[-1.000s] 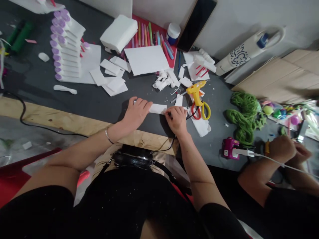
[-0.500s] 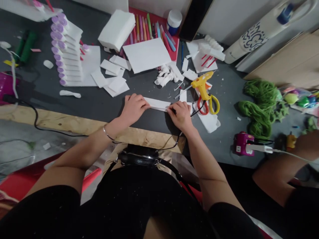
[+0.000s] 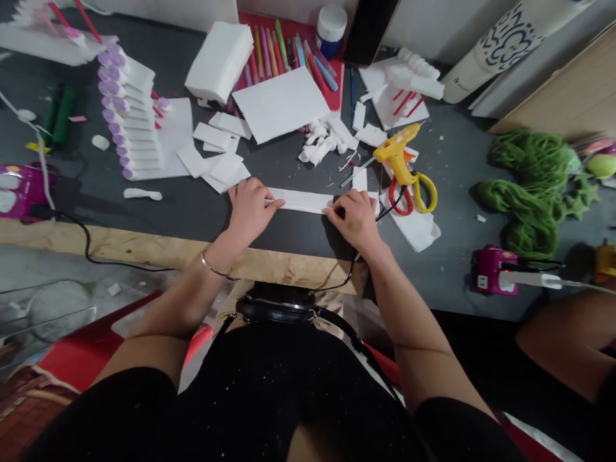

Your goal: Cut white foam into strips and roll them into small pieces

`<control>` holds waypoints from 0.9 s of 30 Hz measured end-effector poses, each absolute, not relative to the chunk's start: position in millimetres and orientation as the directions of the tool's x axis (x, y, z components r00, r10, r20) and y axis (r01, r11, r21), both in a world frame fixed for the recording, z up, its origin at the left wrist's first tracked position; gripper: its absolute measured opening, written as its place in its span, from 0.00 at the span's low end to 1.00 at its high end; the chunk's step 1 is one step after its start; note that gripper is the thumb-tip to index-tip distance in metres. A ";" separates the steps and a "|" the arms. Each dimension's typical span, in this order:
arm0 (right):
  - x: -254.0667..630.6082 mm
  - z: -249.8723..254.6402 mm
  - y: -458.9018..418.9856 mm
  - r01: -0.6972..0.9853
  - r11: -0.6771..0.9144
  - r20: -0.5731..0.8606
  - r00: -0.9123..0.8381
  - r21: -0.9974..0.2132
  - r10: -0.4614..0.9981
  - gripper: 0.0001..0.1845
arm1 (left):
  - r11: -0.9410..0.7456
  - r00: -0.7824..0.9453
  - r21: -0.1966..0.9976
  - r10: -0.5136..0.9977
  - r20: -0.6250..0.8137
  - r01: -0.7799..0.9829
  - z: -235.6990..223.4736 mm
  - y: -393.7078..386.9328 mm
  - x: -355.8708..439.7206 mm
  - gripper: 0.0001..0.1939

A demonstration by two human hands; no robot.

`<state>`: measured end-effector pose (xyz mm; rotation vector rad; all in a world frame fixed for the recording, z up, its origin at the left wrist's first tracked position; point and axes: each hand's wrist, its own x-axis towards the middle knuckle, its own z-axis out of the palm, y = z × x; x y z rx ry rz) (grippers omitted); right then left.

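A long white strip [image 3: 301, 200], folded or layered lengthwise, lies flat on the dark tabletop [image 3: 293, 234] in front of me. My left hand [image 3: 250, 208] pinches its left end between thumb and fingers. At the other end my right hand [image 3: 355, 218] has its fingers curled and pressed on the strip's edge. Just right of that hand lie a yellow glue gun [image 3: 398, 154] and scissors [image 3: 422, 194] with red and yellow handles, resting on white scraps [image 3: 418, 228]. The strip's ends are partly hidden under my fingers.
White cut pieces [image 3: 221, 170], a white board [image 3: 282, 106] and a stack of white sheets [image 3: 220, 61] stand behind. A purple-tipped white model [image 3: 139, 138] is at left. Green yarn [image 3: 524, 192] and a purple power adapter [image 3: 493, 269] lie right, near another person's arm [image 3: 568, 340].
My left hand has slid left along the strip, showing more of it between my hands. My right hand still presses the right end. The camera view has shifted slightly.
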<state>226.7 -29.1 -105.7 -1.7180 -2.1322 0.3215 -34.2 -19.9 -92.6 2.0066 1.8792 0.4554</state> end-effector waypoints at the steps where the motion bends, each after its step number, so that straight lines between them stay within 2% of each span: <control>1: 226.6 -105.3 -29.1 0.885 0.225 0.153 -0.177 -0.408 0.972 0.11 | -0.061 0.069 0.464 0.998 -0.001 0.884 -92.9 -20.2 -34.9 0.15; 10: 227.4 -104.7 -29.3 0.876 0.227 0.149 -0.180 -0.425 0.972 0.13 | -0.034 0.042 0.440 0.999 -0.008 0.898 -90.8 -23.8 -39.2 0.17; 15: 226.5 -106.1 -29.0 0.851 0.216 0.165 -0.154 -0.479 0.974 0.06 | -0.068 0.058 0.430 0.998 0.035 0.900 -93.6 -27.7 -43.2 0.14; 18: 225.5 -105.1 -29.1 0.835 0.217 0.162 -0.155 -0.506 0.975 0.13 | -0.105 0.070 0.420 0.993 0.098 0.901 -94.3 -30.3 -43.6 0.13; 24: 218.9 -90.8 -35.5 0.844 0.313 0.187 -0.255 -0.436 0.949 0.08 | -0.182 0.166 0.337 0.983 0.077 0.924 -87.3 -33.4 -42.0 0.09; 27: 203.9 -80.2 -48.2 0.820 0.400 0.190 -0.351 -0.409 0.917 0.14 | -0.189 0.172 0.327 0.982 0.080 0.926 -86.5 -33.3 -42.9 0.08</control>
